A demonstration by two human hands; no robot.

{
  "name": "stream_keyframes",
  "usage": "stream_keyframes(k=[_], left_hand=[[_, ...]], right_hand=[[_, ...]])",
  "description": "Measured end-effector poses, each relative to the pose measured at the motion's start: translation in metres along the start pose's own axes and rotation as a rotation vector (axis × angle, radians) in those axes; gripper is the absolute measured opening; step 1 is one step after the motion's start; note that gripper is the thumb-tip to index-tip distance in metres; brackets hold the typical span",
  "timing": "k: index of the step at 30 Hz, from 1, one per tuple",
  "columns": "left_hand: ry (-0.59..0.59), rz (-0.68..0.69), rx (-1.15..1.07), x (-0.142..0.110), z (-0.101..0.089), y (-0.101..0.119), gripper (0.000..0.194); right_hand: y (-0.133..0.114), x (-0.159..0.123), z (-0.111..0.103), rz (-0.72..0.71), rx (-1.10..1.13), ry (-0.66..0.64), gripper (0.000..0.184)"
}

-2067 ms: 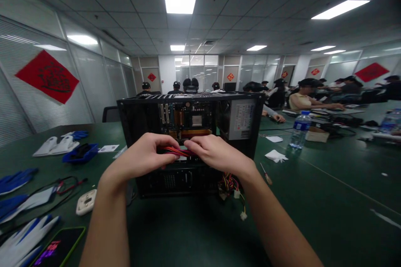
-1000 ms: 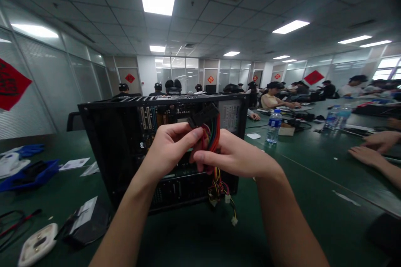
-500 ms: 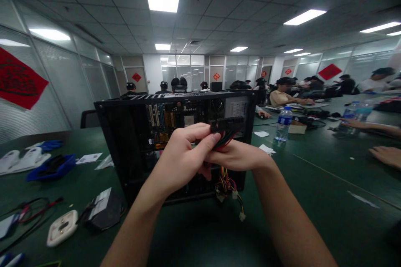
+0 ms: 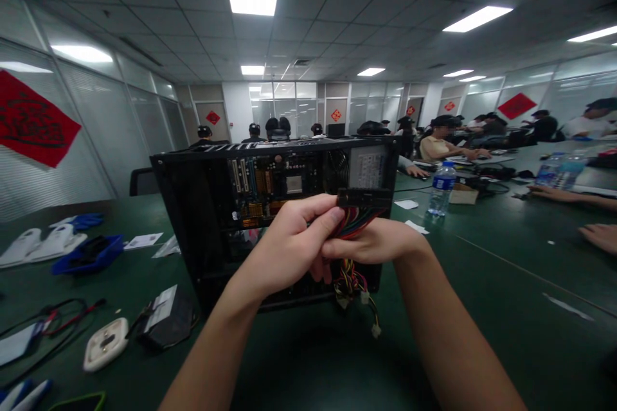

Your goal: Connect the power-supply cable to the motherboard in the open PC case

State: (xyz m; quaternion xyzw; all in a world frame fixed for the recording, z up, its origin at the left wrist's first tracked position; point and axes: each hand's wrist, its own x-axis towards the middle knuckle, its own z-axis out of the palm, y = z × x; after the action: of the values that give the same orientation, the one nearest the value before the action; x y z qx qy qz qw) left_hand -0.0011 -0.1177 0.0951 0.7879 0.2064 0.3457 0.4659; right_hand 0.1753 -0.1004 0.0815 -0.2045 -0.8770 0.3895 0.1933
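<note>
A black computer case (image 4: pixel 183 225) stands on the green table with its side open toward me, showing a motherboard (image 4: pixel 308 170) and a power supply (image 4: pixel 369 167). In front of the opening, my left hand (image 4: pixel 294 237) is closed on a wide black power connector (image 4: pixel 364 198), its thumb on the bundle of coloured wires below it. My right hand (image 4: pixel 373 243) is closed round those same wires from beneath and touches the left fingers. More cables with white plugs (image 4: pixel 365 297) hang below my hands at the case's lower edge.
At left lie a blue tray (image 4: pixel 108 255), a black box-shaped part (image 4: pixel 166 318), a white square piece (image 4: pixel 107 341) and red and black cables (image 4: pixel 53 318). On the right stands a water bottle (image 4: pixel 442 187). Another person's hands (image 4: pixel 600 236) rest at the right edge.
The wide connector has turned more toward my view, with more of its wires showing. Both hands keep hold of the cable; the whole view has shifted slightly.
</note>
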Motion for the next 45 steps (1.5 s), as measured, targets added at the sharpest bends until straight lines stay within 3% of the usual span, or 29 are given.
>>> stream_keyframes(k=[4,14,17,20,23,25,30,38,45], left_hand=[[-0.022,0.026,0.008,0.001,-0.002,-0.002,0.032],[0.105,0.069,0.131,-0.001,-0.001,-0.002,0.037],[0.219,0.189,0.274,-0.002,-0.009,0.003,0.038],[0.314,0.247,0.362,-0.005,-0.018,0.008,0.039],[0.318,0.232,0.37,-0.006,-0.02,0.01,0.038],[0.294,0.231,0.344,-0.005,-0.015,0.009,0.037],[0.29,0.245,0.311,-0.002,-0.006,0.006,0.034],[0.326,0.229,0.384,-0.008,-0.012,0.009,0.038],[0.349,0.218,0.374,-0.008,-0.011,0.009,0.042]], right_hand=[[0.001,0.0,-0.001,0.011,0.023,0.007,0.049],[-0.006,0.004,0.002,-0.002,-0.06,0.066,0.046],[-0.015,-0.001,0.001,-0.011,-0.143,0.269,0.043],[-0.026,-0.008,0.002,-0.074,-0.166,0.622,0.041],[-0.037,-0.013,0.007,-0.14,-0.221,0.896,0.038],[-0.043,-0.015,0.01,-0.152,-0.252,0.974,0.035],[-0.042,-0.014,0.009,-0.159,-0.244,1.014,0.035],[-0.035,-0.005,0.011,-0.184,-0.177,1.015,0.036],[-0.029,0.009,0.017,-0.27,-0.087,1.122,0.035]])
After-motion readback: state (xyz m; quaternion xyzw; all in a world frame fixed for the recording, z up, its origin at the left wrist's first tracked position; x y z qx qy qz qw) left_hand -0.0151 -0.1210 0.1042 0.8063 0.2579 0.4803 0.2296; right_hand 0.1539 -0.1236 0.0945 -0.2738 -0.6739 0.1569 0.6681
